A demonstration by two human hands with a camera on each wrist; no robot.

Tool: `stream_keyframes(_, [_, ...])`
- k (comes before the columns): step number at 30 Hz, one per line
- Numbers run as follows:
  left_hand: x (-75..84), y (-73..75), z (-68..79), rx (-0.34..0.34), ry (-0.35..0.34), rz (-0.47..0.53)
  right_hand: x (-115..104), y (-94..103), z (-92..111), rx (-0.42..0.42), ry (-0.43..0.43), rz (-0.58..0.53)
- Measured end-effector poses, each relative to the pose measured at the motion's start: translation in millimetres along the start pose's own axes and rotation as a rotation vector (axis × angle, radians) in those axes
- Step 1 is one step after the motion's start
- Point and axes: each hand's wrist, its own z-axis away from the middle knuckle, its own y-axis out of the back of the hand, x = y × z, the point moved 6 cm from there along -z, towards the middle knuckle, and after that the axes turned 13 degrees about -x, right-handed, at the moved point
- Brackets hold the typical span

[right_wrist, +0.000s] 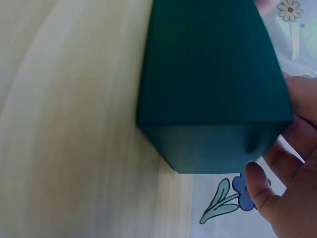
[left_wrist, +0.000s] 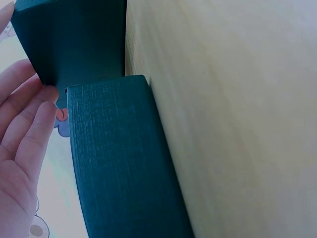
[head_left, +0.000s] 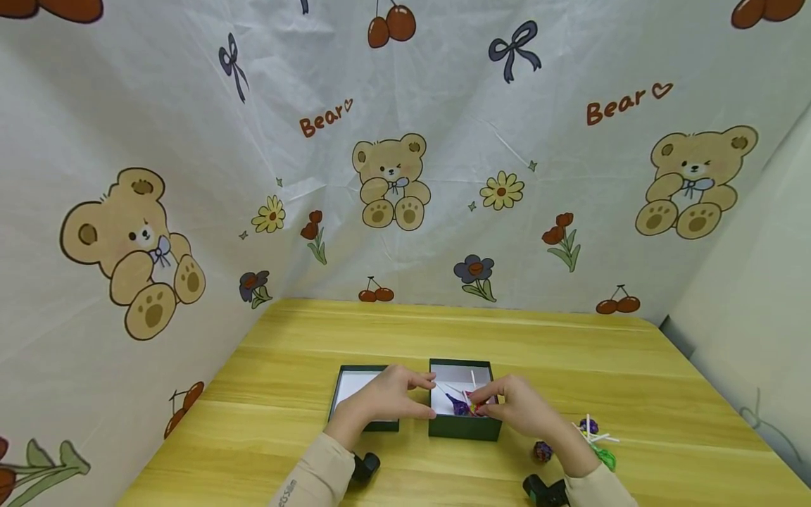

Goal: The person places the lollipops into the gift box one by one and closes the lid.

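Observation:
A dark green box (head_left: pixel 464 427) with a white inside stands open before me, holding several wrapped lollipops with white sticks. A purple lollipop (head_left: pixel 459 406) lies near its front wall. My right hand (head_left: pixel 522 406) reaches over the box's right rim, thumb and forefinger pinching a red-wrapped lollipop (head_left: pixel 474 407) low inside. In the right wrist view, its other fingers (right_wrist: pixel 285 166) lie along the box's outer side. My left hand (head_left: pixel 394 394) is at the left rim, thumb and fingers apart and fairly straight, fingertips right at the box wall.
Left of the box lies a shallow green lid (head_left: pixel 383 426) with a white inside, partly under my left hand. On the right of the table (head_left: pixel 304 338) are a purple lollipop (head_left: pixel 542 451), a green one (head_left: pixel 606 458) and several sticks. A bear-printed cloth (head_left: pixel 443 267) hangs behind.

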Motion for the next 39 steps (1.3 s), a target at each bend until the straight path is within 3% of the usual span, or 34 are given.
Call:
stream_keyframes(12, [1.9, 0.0, 1.9, -0.002, 0.021, 0.021, 0.1, -3.0, -2.9, -0.011, -0.009, -0.035])
stream_keyframes(19, [2.1, 0.1, 2.4, 0.001, 0.001, 0.025, 0.6, -2.4, -1.8, 0.007, -0.018, -0.002])
stream_keyframes(25, [3.5, -0.5, 2.6, -0.009, 0.010, 0.025, -0.2, 0.4, 1.0, -0.012, -0.029, -0.100])
stream_keyframes(28, [3.4, -0.4, 2.4, -0.011, 0.021, 0.022, -2.3, 6.3, 4.6, -0.019, -0.027, -0.157])
stream_keyframes(36, [2.4, -0.9, 2.2, -0.008, 0.035, 0.039, 0.6, 36.8, 27.2, 0.053, -0.035, -0.175])
stream_keyframes(39, [1.7, -1.3, 2.1, -0.008, 0.038, 0.042, 5.4, 43.1, 36.5, -0.002, -0.052, -0.180])
